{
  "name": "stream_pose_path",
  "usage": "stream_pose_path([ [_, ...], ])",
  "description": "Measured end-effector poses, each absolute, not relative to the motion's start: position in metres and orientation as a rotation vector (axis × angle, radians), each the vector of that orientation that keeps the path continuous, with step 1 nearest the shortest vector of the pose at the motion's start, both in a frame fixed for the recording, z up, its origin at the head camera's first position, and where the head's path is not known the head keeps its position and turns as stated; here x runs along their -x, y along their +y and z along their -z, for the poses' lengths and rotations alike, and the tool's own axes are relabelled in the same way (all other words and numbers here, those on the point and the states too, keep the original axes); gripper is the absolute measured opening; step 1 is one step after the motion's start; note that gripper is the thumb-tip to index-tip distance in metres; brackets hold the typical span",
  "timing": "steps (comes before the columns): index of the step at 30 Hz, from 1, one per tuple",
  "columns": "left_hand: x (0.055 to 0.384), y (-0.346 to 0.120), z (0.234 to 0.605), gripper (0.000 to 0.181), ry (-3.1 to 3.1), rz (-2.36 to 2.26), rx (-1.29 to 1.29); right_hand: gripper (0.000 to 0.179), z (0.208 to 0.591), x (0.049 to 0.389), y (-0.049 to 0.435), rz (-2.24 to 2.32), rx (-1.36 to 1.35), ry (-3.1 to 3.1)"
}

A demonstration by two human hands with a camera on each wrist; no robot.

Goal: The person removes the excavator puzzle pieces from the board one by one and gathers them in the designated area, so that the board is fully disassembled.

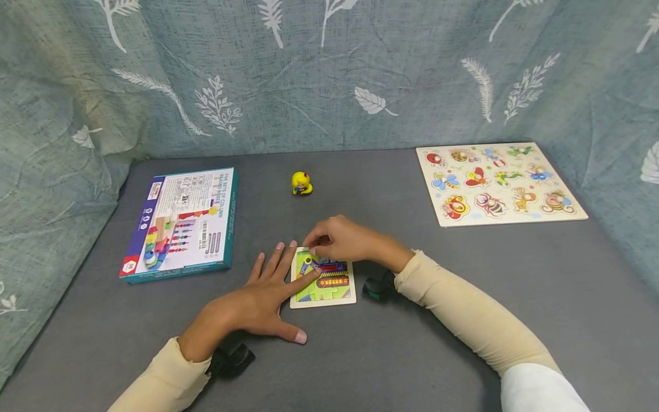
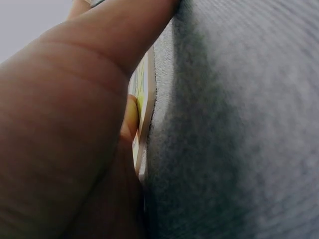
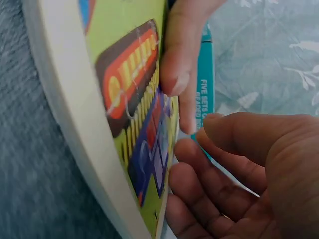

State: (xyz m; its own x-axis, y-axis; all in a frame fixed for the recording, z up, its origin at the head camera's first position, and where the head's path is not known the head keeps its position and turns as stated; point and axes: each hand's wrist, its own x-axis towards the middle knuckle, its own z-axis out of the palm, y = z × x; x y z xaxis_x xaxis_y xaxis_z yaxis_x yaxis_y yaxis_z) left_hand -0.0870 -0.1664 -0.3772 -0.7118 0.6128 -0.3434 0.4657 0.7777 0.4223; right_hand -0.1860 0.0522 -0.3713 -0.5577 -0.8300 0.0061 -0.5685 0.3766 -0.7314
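A small jigsaw puzzle [image 1: 333,282] in a pale frame lies on the grey table, with a purple and orange tracked vehicle on light green. My left hand [image 1: 259,304] is spread flat at its left side, the index fingertip pressing on the picture and the thumb stretched out on the table. Over the puzzle's top left part, my right hand [image 1: 344,240] has curled fingers and pinches a small green puzzle piece [image 1: 313,252], mostly hidden by the fingertips. In the right wrist view, the thumb [image 3: 239,130] meets the index finger beside the puzzle's face.
To the left lies a bead toy box [image 1: 180,220] with teal sides. A small yellow figurine [image 1: 301,183] stands behind the puzzle. At the back right is a wooden insect peg board [image 1: 496,182]. A leaf-patterned curtain [image 1: 319,74] hangs behind the table.
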Motion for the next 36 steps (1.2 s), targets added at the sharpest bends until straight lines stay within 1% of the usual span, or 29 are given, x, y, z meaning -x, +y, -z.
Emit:
stream_pose_path([
  [8,0.086,-0.167,0.377,0.107,2.504,-0.433,-0.816,0.021,0.37,0.181,0.042,0.829,1.266,2.395],
  [16,0.086,-0.167,0.377,0.106,2.504,-0.43,-0.824,0.023,0.364,0.175,0.034,0.646,1.251,2.47],
  [26,0.086,-0.165,0.374,0.106,2.524,-0.387,-0.792,0.023,0.36,0.165,0.021,0.625,1.097,2.554],
  [28,0.086,-0.165,0.375,0.106,2.524,-0.383,-0.794,0.027,0.359,0.163,0.019,0.625,1.061,2.568],
  [32,0.086,-0.165,0.376,0.105,2.529,-0.378,-0.807,0.04,0.355,0.161,0.016,0.629,0.983,2.587],
  [36,0.086,-0.166,0.377,0.105,2.543,-0.375,-0.814,0.042,0.353,0.161,0.014,0.665,0.932,2.572],
])
